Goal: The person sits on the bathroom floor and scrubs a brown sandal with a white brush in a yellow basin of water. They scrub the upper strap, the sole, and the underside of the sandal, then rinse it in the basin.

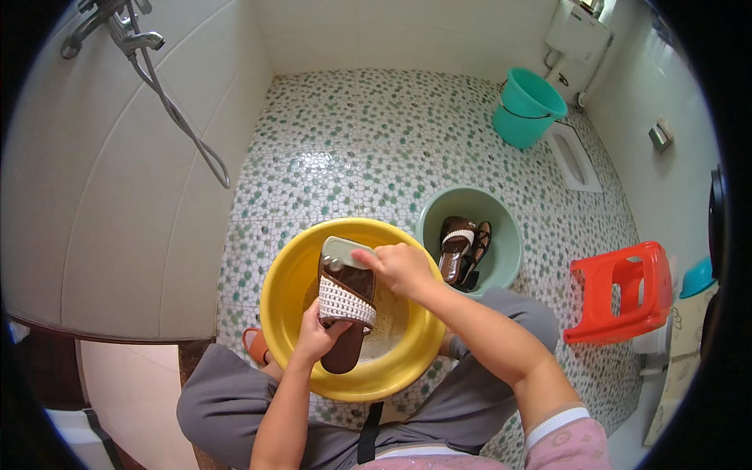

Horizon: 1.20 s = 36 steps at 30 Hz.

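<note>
My left hand (319, 332) grips a brown slide sandal (346, 302) with a white woven strap, by its strap and side, above a yellow plastic basin (276, 264). With my right hand (401, 268) I hold a pale green scrubbing brush (346, 251) against one end of the sandal's insole; the bristles are hidden beneath it. Cloudy, sudsy water (385, 329) lies in the basin. Beside it, a grey-green basin (506, 247) holds another brown sandal with a white strap (457, 249) and a dark strappy heeled sandal (477, 255).
A turquoise bucket (523, 117) stands by the squat toilet (573, 157). To the right is a red plastic stool (640, 294). A shower hose (182, 120) hangs from the tap at the left wall. The pebble-patterned floor (317, 158) looks glossy.
</note>
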Tool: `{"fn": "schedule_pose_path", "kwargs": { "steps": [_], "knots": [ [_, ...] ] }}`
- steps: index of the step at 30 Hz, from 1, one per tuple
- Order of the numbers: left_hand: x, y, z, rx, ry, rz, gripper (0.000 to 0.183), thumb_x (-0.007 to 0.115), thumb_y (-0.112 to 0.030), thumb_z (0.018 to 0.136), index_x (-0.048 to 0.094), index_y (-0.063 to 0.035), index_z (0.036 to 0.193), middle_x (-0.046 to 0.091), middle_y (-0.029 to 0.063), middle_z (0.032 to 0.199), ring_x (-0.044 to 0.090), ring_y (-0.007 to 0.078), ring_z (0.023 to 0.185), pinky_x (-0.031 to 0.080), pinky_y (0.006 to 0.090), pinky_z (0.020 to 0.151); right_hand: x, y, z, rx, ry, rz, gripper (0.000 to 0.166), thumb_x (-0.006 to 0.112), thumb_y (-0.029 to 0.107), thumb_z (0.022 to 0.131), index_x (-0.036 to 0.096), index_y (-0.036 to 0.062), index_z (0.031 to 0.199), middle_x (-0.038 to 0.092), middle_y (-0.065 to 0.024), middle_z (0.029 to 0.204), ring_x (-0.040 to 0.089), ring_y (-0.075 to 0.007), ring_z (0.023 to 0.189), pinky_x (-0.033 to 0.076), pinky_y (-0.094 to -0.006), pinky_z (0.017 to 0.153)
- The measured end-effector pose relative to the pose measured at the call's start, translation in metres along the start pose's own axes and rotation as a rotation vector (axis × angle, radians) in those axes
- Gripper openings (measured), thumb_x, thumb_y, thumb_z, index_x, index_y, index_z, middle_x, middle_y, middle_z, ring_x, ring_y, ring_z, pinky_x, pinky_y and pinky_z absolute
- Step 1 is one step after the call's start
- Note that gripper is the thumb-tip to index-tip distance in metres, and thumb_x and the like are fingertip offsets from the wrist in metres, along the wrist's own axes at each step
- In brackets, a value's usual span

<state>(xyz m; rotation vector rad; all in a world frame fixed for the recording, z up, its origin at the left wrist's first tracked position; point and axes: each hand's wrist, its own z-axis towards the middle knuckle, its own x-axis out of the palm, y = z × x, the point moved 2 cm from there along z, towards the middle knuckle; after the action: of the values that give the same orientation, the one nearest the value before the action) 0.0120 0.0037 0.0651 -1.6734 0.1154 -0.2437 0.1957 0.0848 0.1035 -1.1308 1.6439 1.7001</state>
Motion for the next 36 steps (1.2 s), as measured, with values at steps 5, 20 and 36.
{"fn": "schedule_pose_path", "kwargs": {
  "steps": [5,20,36],
  "knots": [
    [0.002,0.006,-0.002,-0.083,-0.079,-0.166,0.039,0.066,0.003,0.072,0.049,-0.0007,0.107,0.06,0.0056,0.098,0.057,0.0147,0.089,0.045,0.0275,0.08,0.002,0.001,0.0,0.03,0.063,-0.051,0.07,0.032,0.065,0.082,0.062,0.0062,0.06,0.06,-0.0143,0.06,0.061,-0.0313,0.06,0.047,-0.0419,0.054],
    [0.007,0.05,0.007,-0.477,0.023,-1.167,0.044,0.045,-0.022,0.087,0.039,0.0021,0.123,0.051,0.0187,0.117,0.051,0.0326,0.106,0.04,0.0471,0.094,-0.007,0.036,-0.097,-0.144,0.268,0.061,0.041,0.041,0.031,0.091,0.035,0.0322,0.132,0.062,-0.0185,0.082,0.06,-0.0369,0.074,0.047,-0.0431,0.064],
    [0.015,0.077,0.003,-0.545,0.071,-1.045,0.09,0.034,-0.079,0.068,0.045,-0.0071,0.121,0.058,0.0128,0.105,0.058,0.0269,0.091,0.049,0.0417,0.081,0.055,0.045,-0.099,0.09,0.346,0.033,0.045,0.041,0.019,0.088,0.035,0.0191,0.133,0.06,-0.0256,0.085,0.058,-0.0411,0.08,0.044,-0.0485,0.07]
  ]
}}
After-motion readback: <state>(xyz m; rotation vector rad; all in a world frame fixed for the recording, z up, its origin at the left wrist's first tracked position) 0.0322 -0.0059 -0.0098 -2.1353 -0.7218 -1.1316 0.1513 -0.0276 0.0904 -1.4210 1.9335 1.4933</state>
